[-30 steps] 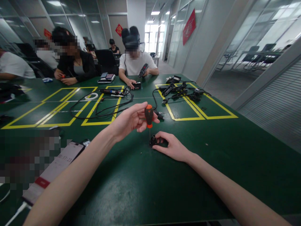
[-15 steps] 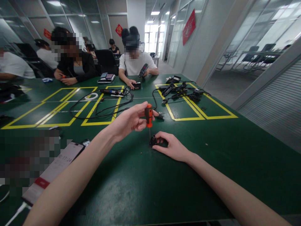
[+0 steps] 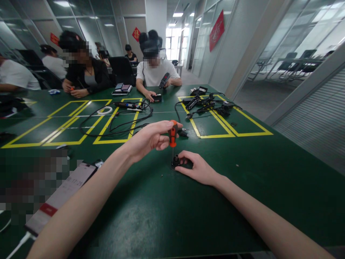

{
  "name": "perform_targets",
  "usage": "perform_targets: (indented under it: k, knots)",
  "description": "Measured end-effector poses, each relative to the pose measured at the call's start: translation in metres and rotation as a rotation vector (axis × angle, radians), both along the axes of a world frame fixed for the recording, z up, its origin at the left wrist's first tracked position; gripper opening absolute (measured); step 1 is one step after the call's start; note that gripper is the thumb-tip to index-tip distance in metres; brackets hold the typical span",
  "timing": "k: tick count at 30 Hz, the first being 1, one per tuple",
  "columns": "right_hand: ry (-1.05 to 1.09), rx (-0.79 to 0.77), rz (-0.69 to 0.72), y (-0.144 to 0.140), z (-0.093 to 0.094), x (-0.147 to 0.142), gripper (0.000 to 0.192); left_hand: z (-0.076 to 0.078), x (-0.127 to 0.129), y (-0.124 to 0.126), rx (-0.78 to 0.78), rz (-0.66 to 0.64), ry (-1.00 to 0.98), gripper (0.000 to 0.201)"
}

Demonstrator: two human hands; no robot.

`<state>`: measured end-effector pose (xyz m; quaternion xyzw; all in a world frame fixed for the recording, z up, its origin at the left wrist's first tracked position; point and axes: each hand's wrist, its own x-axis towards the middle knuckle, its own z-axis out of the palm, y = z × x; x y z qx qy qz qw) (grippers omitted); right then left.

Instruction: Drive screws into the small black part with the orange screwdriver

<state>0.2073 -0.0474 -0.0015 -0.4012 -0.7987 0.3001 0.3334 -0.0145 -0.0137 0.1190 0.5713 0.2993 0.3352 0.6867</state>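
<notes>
Since half a second ago, my left hand has rolled its fingers further over the orange screwdriver, gripping it upright. Its tip meets the small black part, pinned to the green desk by my right hand.

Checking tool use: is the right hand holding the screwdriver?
No, the left hand grips the screwdriver; the right hand steadies the black part.
</notes>
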Motion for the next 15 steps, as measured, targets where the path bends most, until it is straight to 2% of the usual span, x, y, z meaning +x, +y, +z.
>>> perform_targets:
  k: [15]
  knots:
    - [0.007, 0.002, 0.006, 0.0008, -0.0038, 0.0012, 0.016, 0.0000, -0.0001, 0.0044, -0.050, -0.056, -0.048, 0.045]
